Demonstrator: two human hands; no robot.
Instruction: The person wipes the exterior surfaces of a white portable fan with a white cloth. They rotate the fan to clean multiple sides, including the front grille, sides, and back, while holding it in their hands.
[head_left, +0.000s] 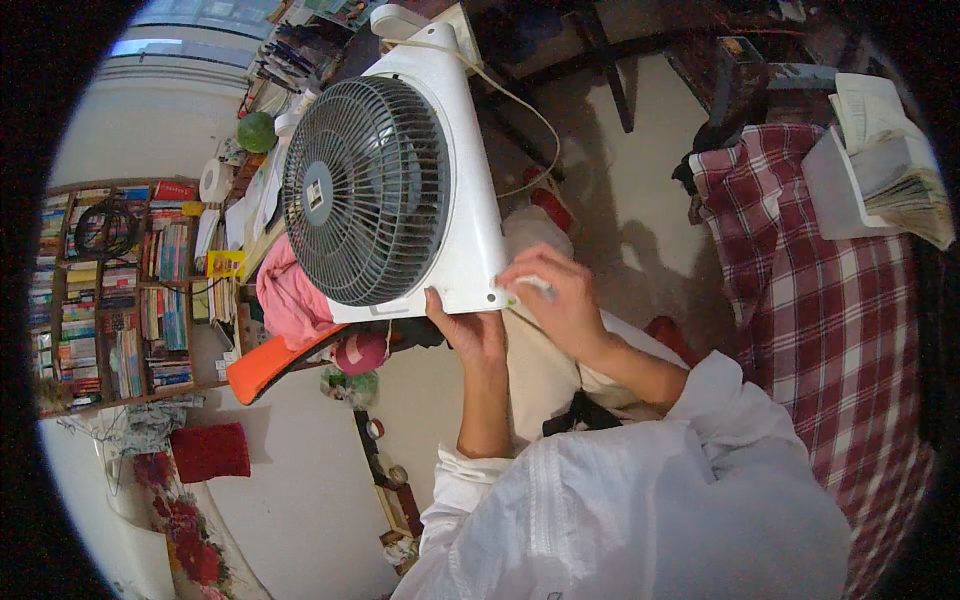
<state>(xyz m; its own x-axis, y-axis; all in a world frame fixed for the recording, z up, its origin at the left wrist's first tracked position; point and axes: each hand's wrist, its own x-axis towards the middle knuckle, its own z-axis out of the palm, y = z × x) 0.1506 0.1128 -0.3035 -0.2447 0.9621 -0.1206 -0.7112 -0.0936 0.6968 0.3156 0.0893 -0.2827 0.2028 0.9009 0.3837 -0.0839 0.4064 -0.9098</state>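
A white box fan (476, 187) with a round dark grey grille (360, 195) rests tilted before me, near my lap. My left hand (480, 334) grips its lower edge, the thumb on the front face and the fingers behind. By the lower right corner, my right hand (562, 296) is blurred, with a small white item (536, 283) between its fingers; what it is cannot be made out. A little green spot (511, 301) shows at that corner, beside a dark screw hole (491, 298). From the fan's top, a pale power cord (553, 135) loops down to the right.
Pink cloth (289, 292) and an orange-edged object (262, 367) lie under the fan's left side. Beyond stand a full bookshelf (139, 300), a toilet paper roll (216, 180) and a green round object (256, 132). At right, plaid fabric (810, 315) bears a white bin (840, 187) with papers.
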